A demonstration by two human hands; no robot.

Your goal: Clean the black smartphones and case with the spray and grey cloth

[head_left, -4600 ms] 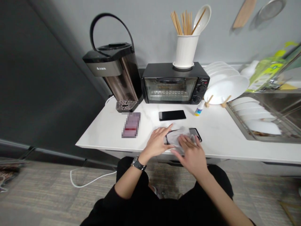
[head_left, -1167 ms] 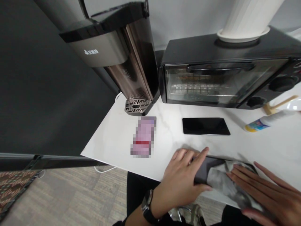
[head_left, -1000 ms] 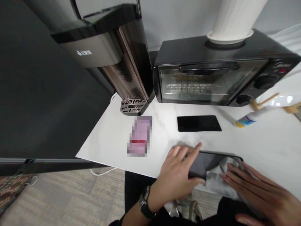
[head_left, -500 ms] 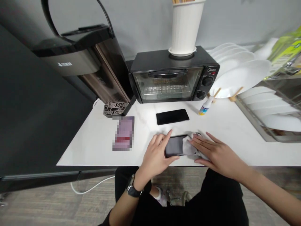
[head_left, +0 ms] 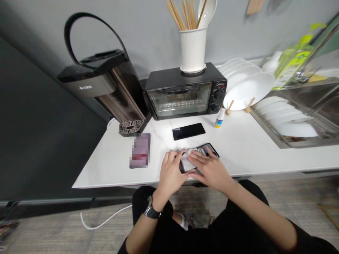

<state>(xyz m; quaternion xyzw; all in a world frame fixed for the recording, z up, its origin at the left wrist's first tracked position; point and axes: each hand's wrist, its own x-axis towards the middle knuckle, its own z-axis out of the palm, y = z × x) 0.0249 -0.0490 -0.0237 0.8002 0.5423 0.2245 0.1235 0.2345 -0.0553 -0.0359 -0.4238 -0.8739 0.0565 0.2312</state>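
Observation:
At the counter's front edge lies a dark smartphone point(head_left: 214, 149), its right end showing past my right hand. My left hand point(head_left: 170, 173) grips its left end between thumb and fingers. A crumpled light grey cloth point(head_left: 188, 163) covers the left part of the screen. With fingers stretched over it, my right hand point(head_left: 213, 172) presses and holds this cloth against the phone. Behind them a second black smartphone point(head_left: 189, 131) rests screen up. A small white bottle point(head_left: 219, 119) with a blue and yellow label stands to its right.
A toaster oven point(head_left: 182, 100) carries a white cup point(head_left: 192, 49) of chopsticks. Left of it stands a tall dispenser point(head_left: 116, 91), with a blurred-out purple item point(head_left: 141, 150) in front. White plates point(head_left: 246, 91) stand in a rack beside the sink point(head_left: 291, 144).
My right hand has slid the cloth leftward along the phone, uncovering its right end. My left hand keeps its grip on the phone. The camera view has shifted.

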